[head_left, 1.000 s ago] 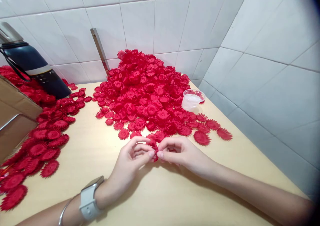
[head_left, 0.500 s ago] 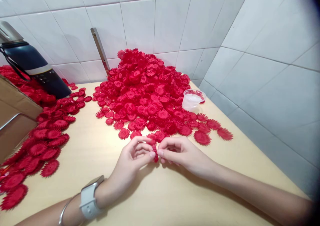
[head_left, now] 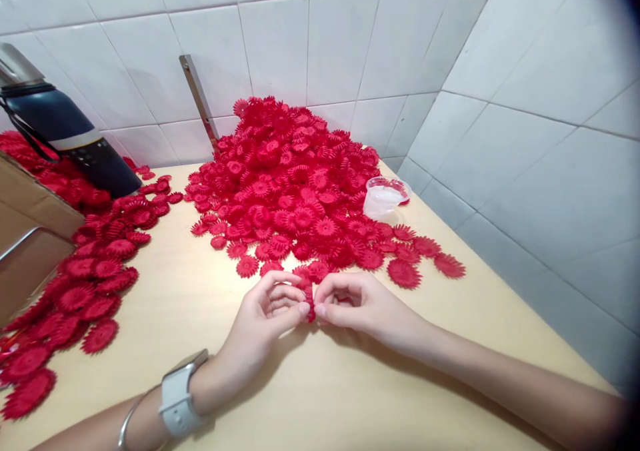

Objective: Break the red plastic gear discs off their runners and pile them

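Observation:
Between my hands is a red fringed fabric flower (head_left: 309, 299), turned edge-on above the tabletop. My left hand (head_left: 273, 308), with a watch on its wrist, pinches it from the left between thumb and fingers. From the other side my right hand (head_left: 353, 301) meets its edge, thumb and index finger pressed together; whether a bit of the flower lies in that pinch is too small to see. Just beyond my fingers rises a large heap of the same red flowers (head_left: 300, 184).
A clear plastic cup (head_left: 383, 201) sits at the heap's right edge. To the left are a dark blue bottle (head_left: 75, 134), a cardboard box (head_left: 35, 224) and more red flowers (head_left: 100, 264). A metal strip (head_left: 197, 98) leans on the tiled wall behind the pale table (head_left: 165, 318).
Both hands stay in nearly the same place. My right hand's fingers have shifted slightly and curled in at the edge of the flower.

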A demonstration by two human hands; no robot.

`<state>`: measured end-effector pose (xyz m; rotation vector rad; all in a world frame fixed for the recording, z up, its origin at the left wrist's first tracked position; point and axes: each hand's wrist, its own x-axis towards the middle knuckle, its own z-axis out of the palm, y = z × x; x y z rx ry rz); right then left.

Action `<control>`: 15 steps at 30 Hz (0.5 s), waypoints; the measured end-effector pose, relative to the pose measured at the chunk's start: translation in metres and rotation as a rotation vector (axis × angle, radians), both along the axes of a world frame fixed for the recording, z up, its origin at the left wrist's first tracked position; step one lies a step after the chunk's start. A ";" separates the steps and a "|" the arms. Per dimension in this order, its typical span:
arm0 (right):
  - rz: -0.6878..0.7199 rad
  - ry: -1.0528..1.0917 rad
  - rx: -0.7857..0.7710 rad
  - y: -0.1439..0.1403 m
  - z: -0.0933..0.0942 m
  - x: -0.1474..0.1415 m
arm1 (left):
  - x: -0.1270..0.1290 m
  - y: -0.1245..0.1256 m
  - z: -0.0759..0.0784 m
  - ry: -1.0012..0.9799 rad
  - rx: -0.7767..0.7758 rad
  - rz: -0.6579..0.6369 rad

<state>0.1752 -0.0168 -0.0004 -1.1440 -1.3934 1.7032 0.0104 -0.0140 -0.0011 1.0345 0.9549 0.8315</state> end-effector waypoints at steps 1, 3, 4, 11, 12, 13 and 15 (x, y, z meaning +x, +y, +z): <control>0.001 -0.012 0.010 0.000 0.000 0.000 | 0.000 0.000 0.000 0.000 0.001 0.003; -0.003 -0.040 0.031 -0.001 0.001 -0.001 | 0.001 0.000 0.001 0.009 0.000 0.008; -0.004 -0.050 0.039 -0.001 0.001 -0.001 | 0.001 0.000 0.001 0.012 -0.002 0.010; -0.005 -0.035 0.022 -0.001 0.002 0.000 | 0.000 0.000 0.000 0.009 0.002 0.004; -0.003 -0.039 0.024 -0.001 0.002 0.000 | 0.000 0.000 0.000 0.009 0.005 0.006; -0.005 -0.044 0.026 -0.001 0.002 0.001 | 0.000 0.000 -0.001 0.008 0.007 0.007; -0.008 -0.053 0.033 -0.001 0.001 0.001 | 0.000 0.000 -0.001 0.004 0.004 0.007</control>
